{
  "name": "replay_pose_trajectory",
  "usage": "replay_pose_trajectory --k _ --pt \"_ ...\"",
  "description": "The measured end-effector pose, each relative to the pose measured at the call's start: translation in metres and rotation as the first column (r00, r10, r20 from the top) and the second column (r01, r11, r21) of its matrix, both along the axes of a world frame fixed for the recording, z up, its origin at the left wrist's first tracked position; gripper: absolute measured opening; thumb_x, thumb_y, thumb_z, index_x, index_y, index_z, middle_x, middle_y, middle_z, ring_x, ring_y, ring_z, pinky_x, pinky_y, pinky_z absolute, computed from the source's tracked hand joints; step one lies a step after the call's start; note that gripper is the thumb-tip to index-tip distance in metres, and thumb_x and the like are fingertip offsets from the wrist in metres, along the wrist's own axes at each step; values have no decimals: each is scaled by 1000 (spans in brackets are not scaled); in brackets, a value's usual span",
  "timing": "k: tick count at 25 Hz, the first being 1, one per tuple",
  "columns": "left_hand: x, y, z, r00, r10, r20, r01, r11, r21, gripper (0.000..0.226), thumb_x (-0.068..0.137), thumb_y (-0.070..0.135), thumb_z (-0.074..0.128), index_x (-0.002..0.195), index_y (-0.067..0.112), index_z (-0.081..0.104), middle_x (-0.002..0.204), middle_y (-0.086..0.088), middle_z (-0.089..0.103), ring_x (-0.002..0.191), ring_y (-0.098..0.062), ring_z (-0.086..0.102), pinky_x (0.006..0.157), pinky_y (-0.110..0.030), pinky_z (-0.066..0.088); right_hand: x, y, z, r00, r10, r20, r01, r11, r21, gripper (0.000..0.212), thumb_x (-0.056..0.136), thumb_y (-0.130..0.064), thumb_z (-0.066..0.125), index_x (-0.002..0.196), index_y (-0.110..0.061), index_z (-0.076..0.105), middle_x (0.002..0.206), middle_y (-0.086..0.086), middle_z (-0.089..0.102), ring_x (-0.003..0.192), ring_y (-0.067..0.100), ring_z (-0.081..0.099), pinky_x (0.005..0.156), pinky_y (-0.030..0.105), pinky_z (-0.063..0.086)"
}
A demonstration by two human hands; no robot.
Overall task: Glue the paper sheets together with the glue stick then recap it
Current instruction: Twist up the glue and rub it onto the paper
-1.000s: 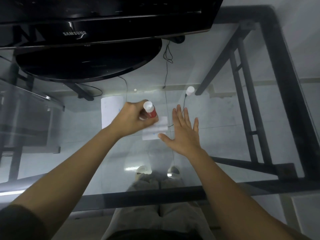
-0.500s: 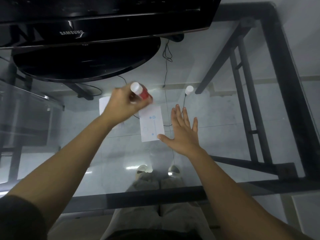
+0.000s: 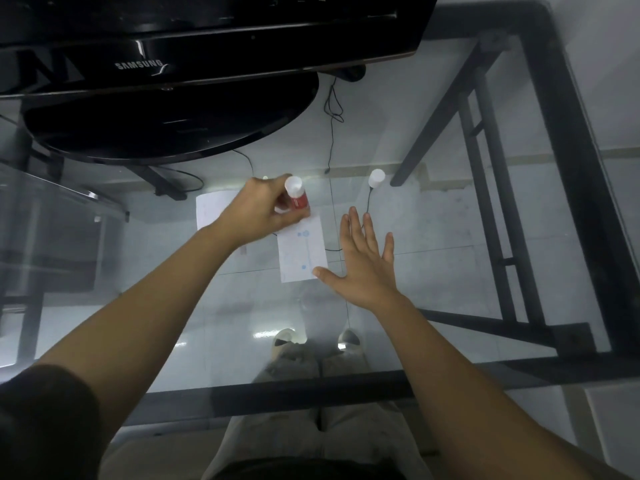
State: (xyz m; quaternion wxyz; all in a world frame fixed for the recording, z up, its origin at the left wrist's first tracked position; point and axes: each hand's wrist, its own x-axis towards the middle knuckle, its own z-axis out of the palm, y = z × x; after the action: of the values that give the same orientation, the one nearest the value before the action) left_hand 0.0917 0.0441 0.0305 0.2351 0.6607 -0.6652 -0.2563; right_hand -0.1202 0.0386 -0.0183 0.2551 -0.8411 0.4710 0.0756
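Below: gluing the top edge of a sheet.
Left hand [image 3: 263,211] grips glue stick [image 3: 298,197] at paper sheet [image 3: 302,249]; right hand [image 3: 363,261] spread flat, thumb touching sheet.

One word to read

The black screen [image 3: 207,46] at the back has the name SAMSUNG in pale letters on its bottom edge. The blue marks on the paper sheet [image 3: 302,249] are too small to read.

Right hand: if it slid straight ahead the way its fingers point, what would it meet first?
Most likely the white cap, standing on the glass table just beyond the right hand. Only bare glass lies between, with a thin black cable seen through it. Depth is uncertain.
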Motion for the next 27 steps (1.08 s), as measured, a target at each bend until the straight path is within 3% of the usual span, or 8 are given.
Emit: replay_pose_trajectory --k 2,5,12,17,19,22,24,27 --pt "-1 2 2 997 73 -36 -74 997 -24 26 78 31 72 91 11 61 87 -1 71 76 -10 66 72 -19 52 0 0 -1 1000 2 4 -2 1000 -2 99 79 -69 40 142 -21 -20 152 -5 -28 133 10 -33 102 44 -25" --pt "-23 24 2 987 -27 -157 30 999 16 22 76 29 74 86 13 63 84 1 71 73 -5 66 71 -17 53 -1 1 -2 1000 4 11 -3 1000 -15 98 79 -72 37 142 -22 -20 152 -5 -28 133 10 -34 102 44 -26" --pt "-29 20 0 991 -120 -52 122 992 45 26 76 29 74 89 9 63 82 -3 72 71 -11 66 67 -21 52 0 1 -3 1000 2 1 -2 1000 -13 97 80 -72 35 142 -22 -21 152 -4 -27 134 13 -33 102 45 -25" --pt "-12 -11 0 998 -63 -16 63 998 21 25 77 29 73 87 9 61 83 -6 71 73 -16 67 67 -11 49 -1 1 -5 1000 3 12 -2 1000 -28 99 80 -69 39 142 -20 -19 152 -3 -27 135 12 -31 102 45 -25" --pt "-5 -19 -1 994 75 -74 -74 997 13 26 75 34 74 86 13 62 82 -4 71 73 -16 66 68 -15 50 0 2 -6 1000 2 11 -1 999 -44 98 80 -69 40 143 -20 -18 153 -2 -25 136 13 -29 103 45 -24" --pt "-1 -15 0 796 424 -431 -427 899 96 19 71 41 75 80 28 64 77 3 69 74 -14 65 70 -25 53 0 4 -5 1000 4 28 -2 997 -71 95 80 -67 41 143 -27 -18 154 0 -22 138 19 -26 103 49 -22" --pt "-3 1 -5 572 496 -653 -509 839 192 20 71 35 77 83 26 64 82 2 69 82 -18 67 73 -26 54 1 5 -3 999 41 30 -38 995 -93 87 82 -65 40 142 -35 -14 155 0 -19 139 23 -22 104 54 -19" --pt "-9 32 -15 291 542 -788 -546 771 328 22 71 20 75 87 21 61 91 -6 66 92 -24 65 77 -26 53 2 5 1 992 124 13 -120 980 -160 67 85 -59 40 143 -42 10 157 -3 -5 141 23 -14 103 64 -12"
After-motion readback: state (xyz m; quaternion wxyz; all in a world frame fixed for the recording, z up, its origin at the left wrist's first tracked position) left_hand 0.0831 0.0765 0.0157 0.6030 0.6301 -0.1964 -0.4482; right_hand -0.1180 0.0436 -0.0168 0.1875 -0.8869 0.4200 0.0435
